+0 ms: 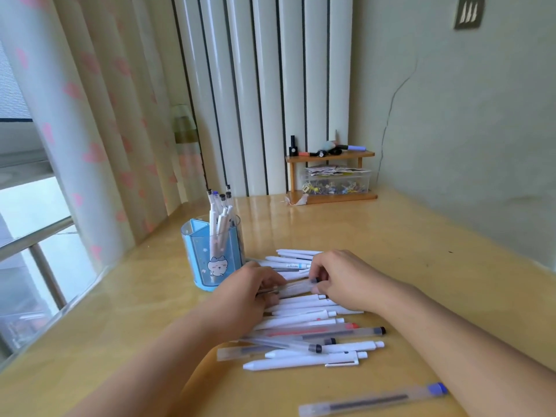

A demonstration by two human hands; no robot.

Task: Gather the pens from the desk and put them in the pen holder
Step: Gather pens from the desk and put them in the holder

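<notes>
Clear pen [296,288] pinched between left hand [255,284] and right hand [337,276], pen holder [210,260] just left.

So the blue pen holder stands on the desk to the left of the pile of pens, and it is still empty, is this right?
Not quite. The head view shows the blue pen holder on the desk, left of the pile of pens, but it is not empty: several pens already stand upright in it.
</notes>
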